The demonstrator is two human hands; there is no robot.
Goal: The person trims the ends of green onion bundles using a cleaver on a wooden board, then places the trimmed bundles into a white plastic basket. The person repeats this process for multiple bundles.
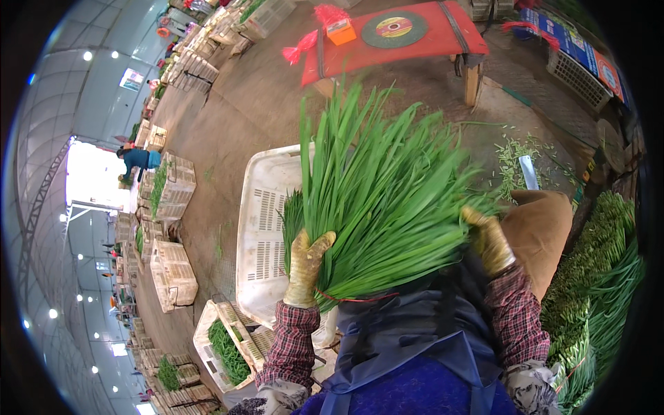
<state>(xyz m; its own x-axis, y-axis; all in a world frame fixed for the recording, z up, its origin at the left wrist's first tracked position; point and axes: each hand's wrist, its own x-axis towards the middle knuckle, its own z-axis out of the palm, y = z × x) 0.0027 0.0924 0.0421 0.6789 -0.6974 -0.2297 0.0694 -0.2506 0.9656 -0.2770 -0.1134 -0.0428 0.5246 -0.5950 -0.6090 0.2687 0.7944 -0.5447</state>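
Note:
A big loose bunch of garlic chives (pixel 394 200), long flat green leaves, spreads across in front of my dark apron. My left hand (pixel 305 268), in a stained yellow glove, holds its left edge with the thumb raised. At the right end of the leaves, my right hand (pixel 490 238) in a matching glove has its fingers closed on them; the fingertips are partly hidden. A thin red tie (pixel 360 299) lies along the bunch's near edge. Behind and left of the leaves stands a white plastic crate (pixel 261 228), with more greens partly showing inside.
A red-covered bench (pixel 443 31) with a grinding disc (pixel 394 30) and an orange box (pixel 340 32) stands ahead. Right are a blade (pixel 528 171) among cut scraps and piled greens (pixel 588 277). Crates (pixel 173 273) line the left; a person (pixel 138 159) bends there.

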